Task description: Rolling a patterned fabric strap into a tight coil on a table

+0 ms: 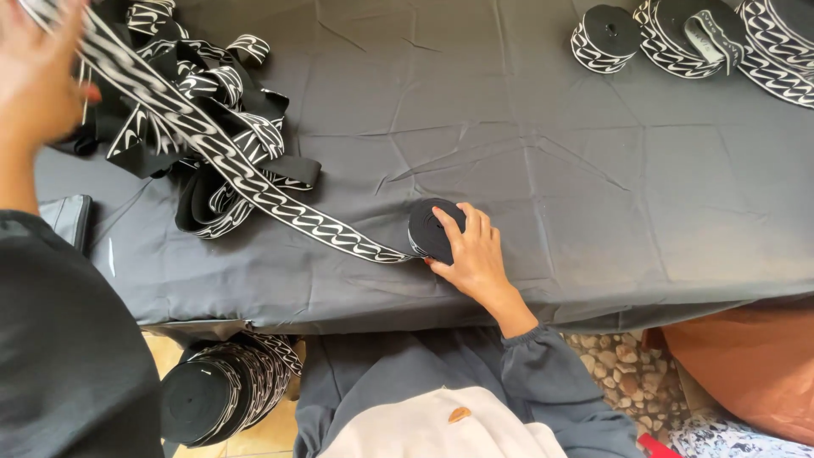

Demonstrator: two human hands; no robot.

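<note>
Nearest to me, below the near edge of the worktop, a stack of black rolls (222,392) stands on the floor at the lower left, with grey cloth and a white garment (441,431) in my lap beside it and pebbled ground to the right. On the worktop, covered by a creased dark tablecloth (543,161), I see my right hand (475,254) near the middle of the near edge, its fingers curled over a small roll of black band (432,229) and gripping it. From that roll a patterned black-and-white band (254,182) runs flat and taut across the cloth, slanting up toward the far left corner, where my left hand (34,72) is raised and blurred; the band passes right by it, but I cannot tell whether the fingers are closed on it. Under and beside that stretch lies a loose, tangled heap of the same band (203,127), crowding the left part of the worktop and partly beneath the taut length. A dark sleeve fills the lower left. Well apart, at the far right corner, several wound rolls (695,34) sit close together, one small roll (604,38) just left of the bigger ones.
</note>
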